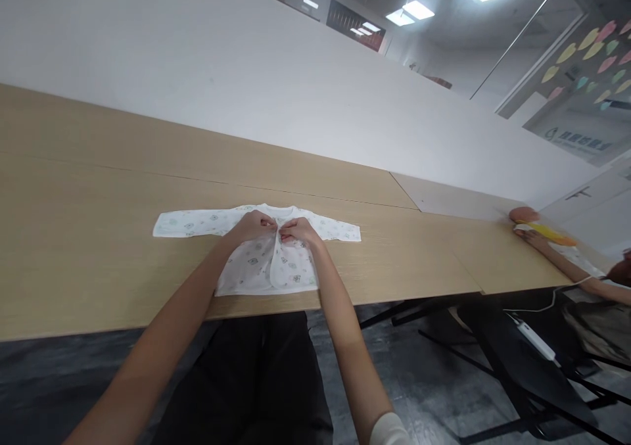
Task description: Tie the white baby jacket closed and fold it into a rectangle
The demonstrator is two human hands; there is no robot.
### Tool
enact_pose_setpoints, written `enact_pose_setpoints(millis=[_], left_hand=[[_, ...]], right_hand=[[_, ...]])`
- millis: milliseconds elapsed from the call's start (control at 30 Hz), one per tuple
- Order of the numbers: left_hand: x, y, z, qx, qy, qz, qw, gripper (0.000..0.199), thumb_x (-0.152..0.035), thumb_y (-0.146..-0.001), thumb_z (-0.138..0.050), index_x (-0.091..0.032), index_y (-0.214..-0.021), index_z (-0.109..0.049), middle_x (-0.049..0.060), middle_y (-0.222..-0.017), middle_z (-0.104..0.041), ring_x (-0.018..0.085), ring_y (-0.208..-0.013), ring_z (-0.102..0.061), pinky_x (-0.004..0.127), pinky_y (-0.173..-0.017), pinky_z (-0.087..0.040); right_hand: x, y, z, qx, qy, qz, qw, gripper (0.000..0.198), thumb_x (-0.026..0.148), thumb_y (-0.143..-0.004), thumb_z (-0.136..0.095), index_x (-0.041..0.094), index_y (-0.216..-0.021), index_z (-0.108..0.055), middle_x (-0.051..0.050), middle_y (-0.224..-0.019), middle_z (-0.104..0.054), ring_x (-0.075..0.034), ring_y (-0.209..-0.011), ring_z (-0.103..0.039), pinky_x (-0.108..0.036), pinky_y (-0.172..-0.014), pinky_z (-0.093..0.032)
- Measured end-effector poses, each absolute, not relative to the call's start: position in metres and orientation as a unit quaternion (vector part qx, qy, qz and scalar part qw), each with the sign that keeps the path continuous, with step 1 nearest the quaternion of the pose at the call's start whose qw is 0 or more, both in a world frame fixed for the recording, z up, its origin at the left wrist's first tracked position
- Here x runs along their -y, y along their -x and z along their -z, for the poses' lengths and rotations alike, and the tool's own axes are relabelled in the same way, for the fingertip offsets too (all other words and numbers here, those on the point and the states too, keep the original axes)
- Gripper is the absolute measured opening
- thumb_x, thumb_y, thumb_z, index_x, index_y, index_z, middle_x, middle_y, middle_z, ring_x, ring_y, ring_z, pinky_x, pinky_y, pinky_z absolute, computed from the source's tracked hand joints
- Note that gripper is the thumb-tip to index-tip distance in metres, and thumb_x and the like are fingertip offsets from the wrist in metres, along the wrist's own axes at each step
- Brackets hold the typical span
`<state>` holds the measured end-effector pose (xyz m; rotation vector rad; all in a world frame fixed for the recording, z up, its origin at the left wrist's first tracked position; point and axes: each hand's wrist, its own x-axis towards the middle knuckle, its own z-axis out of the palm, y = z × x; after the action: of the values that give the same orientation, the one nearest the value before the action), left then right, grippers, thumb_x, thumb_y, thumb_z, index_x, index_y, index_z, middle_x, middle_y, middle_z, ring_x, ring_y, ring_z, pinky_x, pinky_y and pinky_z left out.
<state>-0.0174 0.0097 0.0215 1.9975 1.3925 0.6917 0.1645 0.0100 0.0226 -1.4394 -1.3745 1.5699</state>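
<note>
A small white baby shirt (251, 261) with a faint printed pattern lies spread on the wooden table, its sleeves stretched out to both sides. Its front opening runs down the middle, with one rounded edge lapping over the other panel. My left hand (254, 226) pinches the cloth just left of that opening, near the chest. Close beside it, my right hand (298, 230) has its fingers closed on the front edge of the shirt. The fingertips of both hands nearly meet, and any fastener between them is too small to make out.
The long wooden table (98, 234) runs along a white partition wall (197, 57). At the far right, another person's hand (535, 240) rests by a yellow and orange item (552, 234). Below are a black chair (522, 359) and a white power strip (537, 341) with a cable.
</note>
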Motion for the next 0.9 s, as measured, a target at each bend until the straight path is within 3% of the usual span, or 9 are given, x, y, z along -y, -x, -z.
enact_pose_setpoints(millis=[100,367,700,900], left_hand=[[-0.007,0.018,-0.023,-0.527,-0.748,-0.257,0.310,0.039,-0.051,-0.069,-0.057,-0.017,-0.073,-0.075,0.002,-0.062,-0.063,0.019,-0.064,-0.053,0.028,-0.058,-0.039],[-0.011,0.009,-0.017,-0.547,-0.753,-0.243,0.272,0.039,-0.049,-0.066,-0.055,-0.017,-0.072,-0.075,0.002,-0.056,-0.056,0.017,-0.060,-0.050,0.028,-0.056,-0.036],[-0.014,0.014,-0.012,-0.520,-0.768,-0.243,0.284,0.036,-0.048,-0.067,-0.054,-0.018,-0.070,-0.073,0.001,-0.060,-0.060,0.017,-0.061,-0.053,0.027,-0.059,-0.039],[-0.017,0.018,-0.008,-0.542,-0.761,-0.220,0.282,0.044,-0.042,-0.061,-0.062,-0.017,-0.095,-0.073,0.003,-0.080,-0.069,0.020,-0.072,-0.062,0.028,-0.066,-0.045]], right_hand=[[-0.011,-0.164,-0.022,0.513,0.537,-0.595,0.307,0.017,0.000,-0.076,-0.064,0.011,-0.063,-0.065,0.000,-0.057,-0.064,-0.009,-0.051,-0.062,-0.019,-0.061,-0.057],[-0.004,-0.162,-0.031,0.503,0.558,-0.585,0.306,0.022,-0.004,-0.076,-0.055,0.011,-0.062,-0.063,0.000,-0.057,-0.063,-0.011,-0.051,-0.061,-0.021,-0.058,-0.056],[-0.008,-0.166,-0.026,0.503,0.561,-0.589,0.293,0.016,0.004,-0.078,-0.057,0.013,-0.065,-0.061,-0.001,-0.057,-0.062,-0.011,-0.052,-0.060,-0.019,-0.056,-0.055],[-0.010,-0.166,-0.022,0.584,0.557,-0.536,0.247,0.019,0.005,-0.082,-0.054,0.013,-0.066,-0.061,0.003,-0.050,-0.056,-0.007,-0.042,-0.052,-0.016,-0.043,-0.044]])
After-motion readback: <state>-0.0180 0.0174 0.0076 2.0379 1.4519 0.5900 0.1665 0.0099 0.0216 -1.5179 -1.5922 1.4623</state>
